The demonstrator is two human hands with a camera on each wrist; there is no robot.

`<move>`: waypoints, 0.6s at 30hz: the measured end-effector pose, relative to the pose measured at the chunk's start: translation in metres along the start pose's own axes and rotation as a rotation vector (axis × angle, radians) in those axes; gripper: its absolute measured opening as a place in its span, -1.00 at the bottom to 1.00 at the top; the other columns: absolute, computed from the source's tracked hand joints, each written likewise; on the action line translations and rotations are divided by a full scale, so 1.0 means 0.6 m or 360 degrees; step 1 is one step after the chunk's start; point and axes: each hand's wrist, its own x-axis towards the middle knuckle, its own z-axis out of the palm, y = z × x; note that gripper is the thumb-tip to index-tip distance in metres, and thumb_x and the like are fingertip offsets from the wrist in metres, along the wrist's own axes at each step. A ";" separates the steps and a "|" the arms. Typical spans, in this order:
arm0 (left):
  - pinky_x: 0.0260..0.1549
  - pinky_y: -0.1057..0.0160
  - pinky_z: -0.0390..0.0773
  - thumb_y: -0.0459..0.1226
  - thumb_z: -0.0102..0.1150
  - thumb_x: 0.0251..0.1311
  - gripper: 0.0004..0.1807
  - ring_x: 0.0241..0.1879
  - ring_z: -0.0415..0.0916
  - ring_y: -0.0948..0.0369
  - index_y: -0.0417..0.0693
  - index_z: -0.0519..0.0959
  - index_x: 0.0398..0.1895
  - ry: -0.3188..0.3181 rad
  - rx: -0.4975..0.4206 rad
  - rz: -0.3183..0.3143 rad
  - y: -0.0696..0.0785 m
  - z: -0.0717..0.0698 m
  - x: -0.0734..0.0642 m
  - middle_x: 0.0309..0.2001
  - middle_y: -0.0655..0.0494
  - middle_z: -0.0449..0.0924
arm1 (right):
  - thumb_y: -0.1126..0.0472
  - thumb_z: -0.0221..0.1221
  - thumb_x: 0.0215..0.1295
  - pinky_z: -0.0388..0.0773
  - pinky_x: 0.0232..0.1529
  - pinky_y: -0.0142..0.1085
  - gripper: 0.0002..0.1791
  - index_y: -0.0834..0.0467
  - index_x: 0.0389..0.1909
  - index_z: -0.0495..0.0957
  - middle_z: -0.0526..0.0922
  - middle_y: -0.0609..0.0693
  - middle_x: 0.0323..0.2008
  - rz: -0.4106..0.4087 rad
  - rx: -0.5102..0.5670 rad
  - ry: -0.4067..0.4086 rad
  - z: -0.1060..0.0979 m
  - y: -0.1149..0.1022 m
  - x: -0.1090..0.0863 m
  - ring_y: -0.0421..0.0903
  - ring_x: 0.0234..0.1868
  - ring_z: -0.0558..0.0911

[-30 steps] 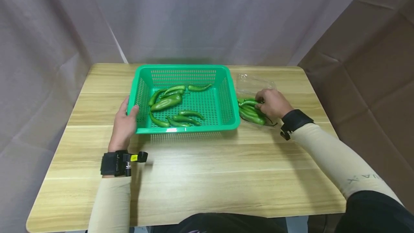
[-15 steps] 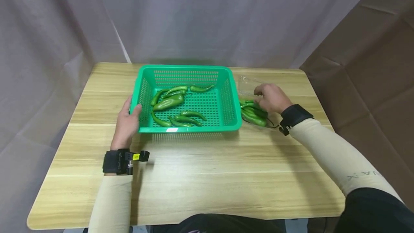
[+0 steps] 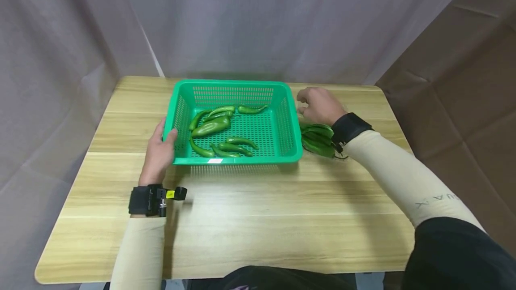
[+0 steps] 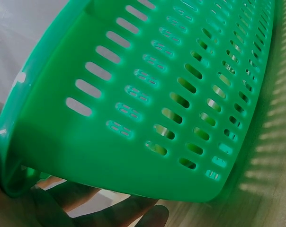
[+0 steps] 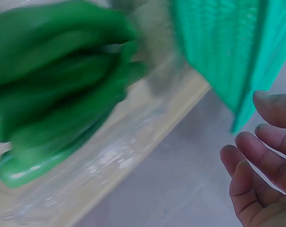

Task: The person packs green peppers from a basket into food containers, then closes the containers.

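A green plastic basket (image 3: pixel 238 161) stands on the table with several green peppers (image 3: pixel 211 126) lying in it. My left hand (image 3: pixel 156 155) grips its left rim, thumb over the edge and fingers on the outer wall; the left wrist view shows those fingers (image 4: pixel 119 212) under the slotted side (image 4: pixel 62 142). Close to the basket's back right corner, my right hand (image 3: pixel 321 105) hovers with loosely bent fingers and nothing in them. A pile of green peppers (image 3: pixel 317 141) lies right of the basket, partly behind that wrist. Clear plastic packaging (image 5: pixel 114 158) shows beside the pile.
The wooden table (image 3: pixel 250 223) has its back edge just behind the basket. Grey curtain (image 3: pixel 258 21) hangs beyond it, and a brown cloth (image 3: pixel 463 102) hangs at the right side. A person's dark clothing shows at the front edge.
My right hand has left the pepper pile, lifting off and moving left and back toward the basket's far right corner. My left hand keeps its grip on the rim.
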 end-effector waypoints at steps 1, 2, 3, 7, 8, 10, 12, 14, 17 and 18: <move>0.41 -0.20 0.37 0.00 -0.24 0.66 -0.34 0.52 0.24 -0.09 0.36 -0.10 0.72 -0.0002 0.0001 0.0000 0.001 0.000 0.000 0.67 0.02 0.08 | 0.27 0.30 0.37 0.59 0.10 0.12 -0.71 0.32 0.04 0.67 0.74 0.30 -0.03 -0.0013 -0.0001 0.0001 -0.001 -0.008 0.004 0.23 0.02 0.68; 0.41 -0.20 0.36 0.00 -0.24 0.66 -0.34 0.52 0.23 -0.09 0.36 -0.11 0.72 -0.0003 0.0000 -0.0001 0.001 0.000 0.000 0.67 0.03 0.07 | 0.26 0.30 0.38 0.59 0.10 0.12 -0.70 0.32 0.05 0.67 0.74 0.30 -0.02 -0.0028 -0.0005 -0.0003 -0.002 -0.016 0.009 0.22 0.02 0.68; 0.41 -0.21 0.36 0.00 -0.24 0.66 -0.34 0.53 0.23 -0.09 0.36 -0.11 0.72 -0.0005 -0.0001 -0.0001 0.002 0.000 0.000 0.67 0.03 0.07 | 0.26 0.30 0.38 0.59 0.11 0.11 -0.69 0.32 0.07 0.67 0.74 0.29 -0.02 -0.0044 -0.0008 -0.0008 -0.002 -0.024 0.014 0.22 0.03 0.68; 0.42 -0.20 0.35 -0.01 -0.24 0.66 -0.34 0.53 0.23 -0.09 0.34 -0.11 0.72 -0.0001 0.0004 0.0005 0.003 0.000 -0.001 0.67 0.02 0.07 | 0.24 0.29 0.39 0.59 0.19 0.10 -0.61 0.33 0.16 0.64 0.73 0.29 0.06 -0.0093 -0.0017 -0.0053 -0.002 -0.056 0.035 0.22 0.11 0.68; 0.42 -0.20 0.36 -0.01 -0.24 0.66 -0.34 0.52 0.23 -0.09 0.34 -0.10 0.72 0.0002 0.0003 0.0007 0.003 0.000 -0.001 0.67 0.01 0.08 | 0.24 0.29 0.39 0.59 0.19 0.10 -0.61 0.33 0.17 0.64 0.73 0.29 0.07 -0.0104 -0.0019 -0.0069 -0.001 -0.065 0.040 0.22 0.11 0.68; 0.41 -0.19 0.36 -0.01 -0.24 0.66 -0.34 0.51 0.24 -0.09 0.33 -0.09 0.72 0.0007 0.0003 0.0010 0.003 0.000 -0.001 0.66 0.00 0.10 | 0.23 0.30 0.38 0.59 0.21 0.09 -0.58 0.32 0.19 0.63 0.73 0.29 0.10 -0.0129 -0.0014 -0.0109 0.002 -0.082 0.050 0.22 0.13 0.68; 0.41 -0.18 0.36 -0.01 -0.24 0.66 -0.35 0.51 0.25 -0.09 0.32 -0.08 0.72 0.0010 0.0004 0.0012 0.003 0.001 -0.001 0.66 0.00 0.11 | 0.23 0.31 0.38 0.60 0.21 0.07 -0.57 0.31 0.22 0.62 0.72 0.28 0.12 -0.0158 -0.0005 -0.0163 0.007 -0.099 0.059 0.21 0.14 0.68; 0.40 -0.17 0.37 -0.02 -0.24 0.66 -0.35 0.50 0.26 -0.09 0.31 -0.07 0.72 0.0014 0.0004 0.0014 0.002 0.001 -0.001 0.65 -0.01 0.13 | 0.22 0.32 0.39 0.61 0.22 0.04 -0.55 0.29 0.24 0.62 0.72 0.25 0.15 -0.0189 0.0005 -0.0228 0.014 -0.117 0.067 0.19 0.15 0.69; 0.38 -0.16 0.38 -0.03 -0.23 0.66 -0.35 0.49 0.28 -0.09 0.31 -0.06 0.71 0.0023 0.0003 0.0014 0.001 0.002 0.000 0.65 -0.01 0.15 | 0.21 0.33 0.39 0.60 0.25 0.03 -0.54 0.28 0.25 0.61 0.73 0.23 0.15 -0.0245 -0.0005 -0.0333 0.029 -0.142 0.080 0.16 0.12 0.71; 0.39 -0.17 0.38 -0.03 -0.23 0.66 -0.35 0.49 0.28 -0.09 0.31 -0.06 0.72 0.0024 0.0002 0.0015 0.001 0.002 0.000 0.64 -0.02 0.15 | 0.21 0.33 0.39 0.60 0.25 0.03 -0.54 0.28 0.26 0.62 0.73 0.23 0.14 -0.0264 -0.0009 -0.0375 0.035 -0.150 0.084 0.16 0.08 0.72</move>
